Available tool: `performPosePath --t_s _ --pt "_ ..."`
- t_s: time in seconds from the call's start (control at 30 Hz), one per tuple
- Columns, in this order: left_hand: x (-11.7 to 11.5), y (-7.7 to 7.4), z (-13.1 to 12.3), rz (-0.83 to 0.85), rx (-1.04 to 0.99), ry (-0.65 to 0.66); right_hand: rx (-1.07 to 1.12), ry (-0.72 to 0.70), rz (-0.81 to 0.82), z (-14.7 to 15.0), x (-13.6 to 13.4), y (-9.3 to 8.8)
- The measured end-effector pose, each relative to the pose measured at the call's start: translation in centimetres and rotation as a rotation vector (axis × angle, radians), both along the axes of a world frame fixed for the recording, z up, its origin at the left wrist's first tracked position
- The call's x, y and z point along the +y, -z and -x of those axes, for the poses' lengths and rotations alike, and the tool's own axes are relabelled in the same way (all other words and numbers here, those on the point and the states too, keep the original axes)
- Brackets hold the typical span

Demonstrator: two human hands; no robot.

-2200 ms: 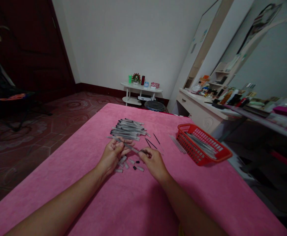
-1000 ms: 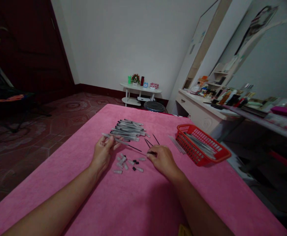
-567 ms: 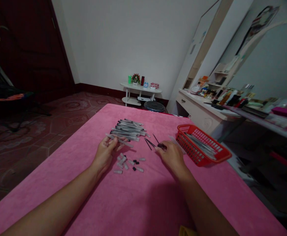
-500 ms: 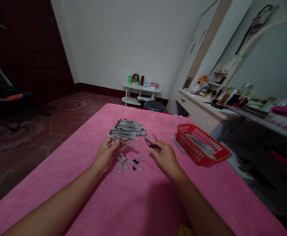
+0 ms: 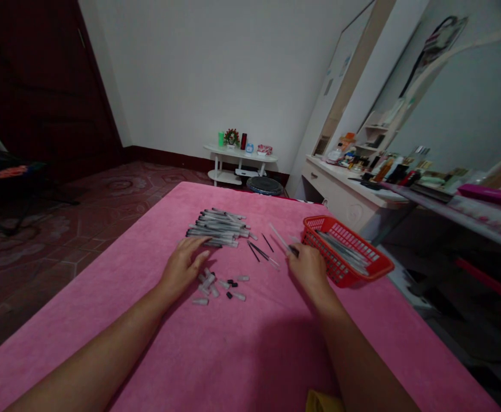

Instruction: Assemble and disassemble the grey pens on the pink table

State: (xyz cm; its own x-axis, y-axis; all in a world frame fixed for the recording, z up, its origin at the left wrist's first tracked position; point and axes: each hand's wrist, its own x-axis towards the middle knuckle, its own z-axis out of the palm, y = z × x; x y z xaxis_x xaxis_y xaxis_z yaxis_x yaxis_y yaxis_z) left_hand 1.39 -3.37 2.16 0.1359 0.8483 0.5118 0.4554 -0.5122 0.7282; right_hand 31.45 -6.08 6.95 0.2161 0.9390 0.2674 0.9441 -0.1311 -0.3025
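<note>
My left hand [image 5: 182, 266] reaches to the near edge of the pen pile [image 5: 220, 224], fingertips on a pen with the thumb apart. These pens have clear barrels and dark ends. Beside the red basket, my right hand [image 5: 308, 268] is closed on a clear pen barrel [image 5: 278, 236] that slants up to the left; a dark bit shows at the fingers. Several thin black refills [image 5: 260, 250] lie between my hands. Small clear caps [image 5: 208, 281] and black plugs [image 5: 232, 283] are scattered in front of my left hand.
On the right of the pink-covered table [image 5: 216, 349] stands a red plastic basket [image 5: 334, 266] holding grey-looking sticks. A yellow item [image 5: 323, 401] lies at the near edge. Beyond are a dressing table [image 5: 336, 183], a small white stand [image 5: 239, 153] and a round black stool [image 5: 264, 184].
The clear barrel has gone from my left hand to my right, which has moved right toward the basket. Black refills formerly in my right hand lie on the cloth. My left hand has reached the pile.
</note>
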Motion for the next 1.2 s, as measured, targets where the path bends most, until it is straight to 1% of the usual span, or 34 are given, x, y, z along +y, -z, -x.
performPosePath --t_s 0.03,0.1,0.2,0.27,0.33,0.4,0.47,0.57,0.7,0.77,0.83,0.93,1.0,1.03,1.1,1.2 --pt "0.4 0.2 0.4 -0.051 0.096 -0.015 -0.046 0.067 0.042 -1.0 0.2 0.0" --pt "1.0 0.6 0.8 -0.099 0.246 -0.028 -0.101 0.157 0.105 -2.1 0.3 0.1" --pt "1.2 1.0 0.9 -0.112 0.39 -0.018 -0.16 0.207 0.116 -2.2 0.1 0.1" --pt "1.1 1.1 0.8 -0.113 0.438 -0.003 -0.204 0.191 0.083 -1.7 -0.1 0.2" --pt "0.9 1.1 0.7 -0.114 0.459 0.009 -0.227 0.127 0.06 -1.1 -0.1 0.5" --pt "0.8 0.9 0.6 -0.118 0.48 0.016 -0.223 0.054 0.081 -0.9 0.0 0.9" --pt "0.8 0.7 0.6 -0.124 0.498 0.007 -0.218 0.014 0.114 -0.9 0.1 1.4" --pt "0.9 0.7 0.7 -0.152 0.513 -0.028 -0.219 0.037 0.127 -1.2 0.2 1.7" --pt "1.3 1.2 1.1 -0.163 0.555 -0.063 -0.178 0.015 0.072 -0.9 0.1 1.4" --pt "1.4 1.2 1.2 -0.147 0.565 -0.072 -0.12 -0.033 0.032 -0.1 0.0 1.2" --pt "1.1 0.9 1.2 -0.136 0.555 -0.071 -0.01 -0.116 -0.001 1.1 -0.2 1.1" --pt "0.1 -0.1 0.7 -0.178 0.514 -0.051 0.276 -0.338 -0.01 3.7 -0.6 1.4" --pt "-0.8 -0.8 0.1 -0.232 0.516 0.004 0.491 -0.489 0.017 5.5 -1.2 1.7" --pt "-1.2 -1.1 -0.2 -0.251 0.536 0.045 0.556 -0.545 0.031 6.3 -1.5 1.8" --pt "-1.8 -1.6 -0.9 -0.3 0.567 0.127 0.599 -0.593 0.048 7.4 -2.0 2.0" --pt "-2.3 -1.7 -1.5 -0.353 0.579 0.195 0.554 -0.589 0.066 8.0 -2.5 1.9"
